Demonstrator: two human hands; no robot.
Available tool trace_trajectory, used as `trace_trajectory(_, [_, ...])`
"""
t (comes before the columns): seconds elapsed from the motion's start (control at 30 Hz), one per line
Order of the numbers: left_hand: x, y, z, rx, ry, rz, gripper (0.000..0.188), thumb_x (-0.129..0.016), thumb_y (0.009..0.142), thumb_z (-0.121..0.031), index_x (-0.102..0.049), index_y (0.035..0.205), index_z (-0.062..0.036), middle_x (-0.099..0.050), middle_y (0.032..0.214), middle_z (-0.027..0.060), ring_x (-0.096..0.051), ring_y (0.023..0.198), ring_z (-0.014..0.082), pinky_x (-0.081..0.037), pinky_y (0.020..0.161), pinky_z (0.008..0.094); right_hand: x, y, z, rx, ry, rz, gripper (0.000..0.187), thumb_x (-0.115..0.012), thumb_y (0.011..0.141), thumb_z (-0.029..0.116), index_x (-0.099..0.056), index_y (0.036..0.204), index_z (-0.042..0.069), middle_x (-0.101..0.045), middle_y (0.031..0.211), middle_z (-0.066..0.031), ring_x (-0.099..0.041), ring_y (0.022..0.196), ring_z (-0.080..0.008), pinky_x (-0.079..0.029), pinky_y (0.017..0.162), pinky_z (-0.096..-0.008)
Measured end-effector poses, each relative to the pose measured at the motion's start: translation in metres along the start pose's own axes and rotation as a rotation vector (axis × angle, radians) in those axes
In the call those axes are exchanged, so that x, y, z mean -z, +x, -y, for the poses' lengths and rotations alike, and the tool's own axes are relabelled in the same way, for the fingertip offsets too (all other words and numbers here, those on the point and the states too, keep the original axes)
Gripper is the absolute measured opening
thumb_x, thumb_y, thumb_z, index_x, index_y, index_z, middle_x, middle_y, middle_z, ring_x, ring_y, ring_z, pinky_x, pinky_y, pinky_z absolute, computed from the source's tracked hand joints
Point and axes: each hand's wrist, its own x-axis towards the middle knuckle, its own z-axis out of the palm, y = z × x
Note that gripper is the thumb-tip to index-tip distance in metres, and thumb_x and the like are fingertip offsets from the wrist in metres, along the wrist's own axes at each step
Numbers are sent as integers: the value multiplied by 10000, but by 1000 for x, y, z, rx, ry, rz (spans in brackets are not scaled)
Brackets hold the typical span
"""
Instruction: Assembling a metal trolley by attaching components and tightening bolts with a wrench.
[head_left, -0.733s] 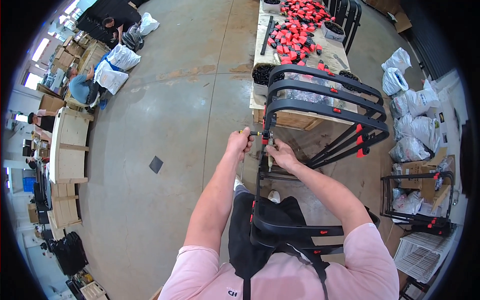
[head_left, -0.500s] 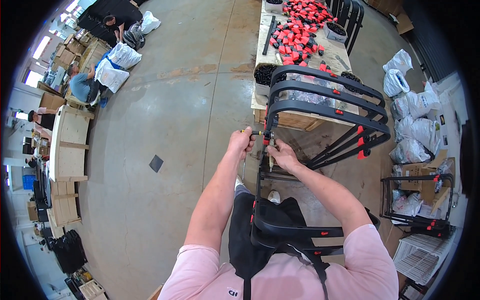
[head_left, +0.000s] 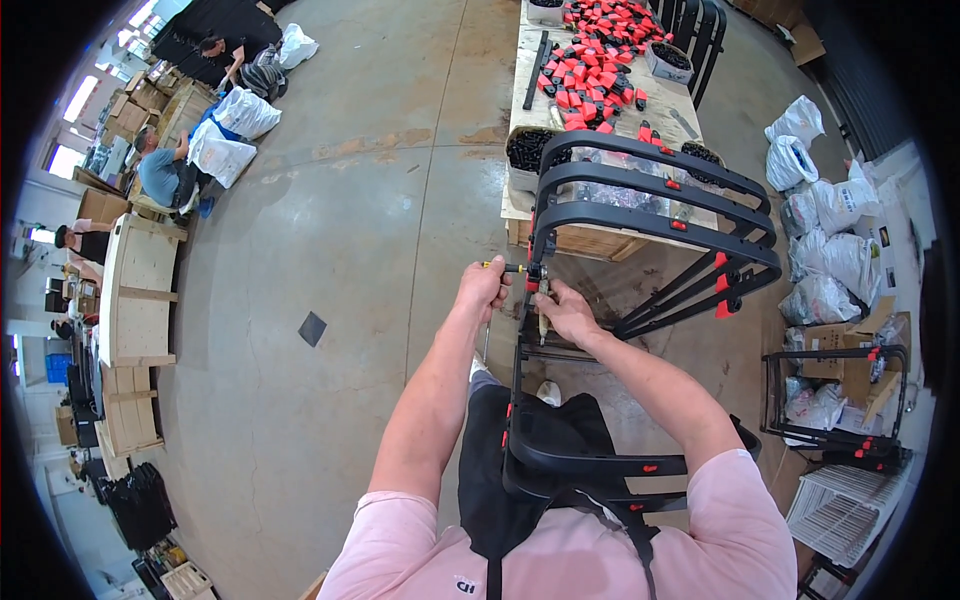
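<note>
My left hand (head_left: 483,287) is closed round a hand tool with a yellow-and-black part (head_left: 513,267), which points right at a joint on a black tubular frame (head_left: 515,375). A thin metal rod hangs below that hand. On the joint's other side, my right hand (head_left: 570,314) is closed on a long pale tool (head_left: 543,322) that points downward; its exact kind is hard to make out. Small red clips dot the frame. Its curved bars reach toward the table and back across my lap.
Ahead stands a wooden table (head_left: 530,203) with heaped red-and-black plastic parts (head_left: 590,75) and tubs of black pieces (head_left: 670,60). White sacks (head_left: 830,210), cartons and a wire rack (head_left: 840,515) line the right. Far left, several people work near wooden crates (head_left: 140,290).
Both hands stay at the joint with almost no visible movement. A seated person far off at the upper left has shifted slightly.
</note>
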Motion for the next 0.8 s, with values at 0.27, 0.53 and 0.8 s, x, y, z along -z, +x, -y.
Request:
trace_trajectory(0.27, [6, 2, 13, -71, -49, 42, 277, -564, 1113, -326, -461, 1063, -74, -584, 795, 32, -498, 541, 110, -375, 438, 285, 1, -4, 12, -32, 76, 41, 435, -654, 1009, 416, -666, 1262, 63, -741, 1113, -219, -684, 1119, -409, -512, 955, -484])
trace_trajectory(0.53, [-19, 0, 2, -30, -55, 15, 282, -570, 1107, -328, -468, 1056, -70, -557, 765, 22, -475, 517, 105, -345, 413, 294, 9, 4, 0, 55, -24, 1, 365, -598, 1080, 393, -675, 1105, 37, -761, 903, -84, -715, 778, -186, -558, 592, -328])
trace_trajectory(0.8, [-19, -1, 12, -109, -4, -106, 274, -585, 1094, -333, -456, 1049, -95, -538, 766, 11, -446, 523, 86, -312, 406, 267, 24, -10, 38, -104, 49, 162, 440, -552, 1078, 435, -633, 1100, 2, -737, 876, -216, -749, 745, -334, -583, 684, -465])
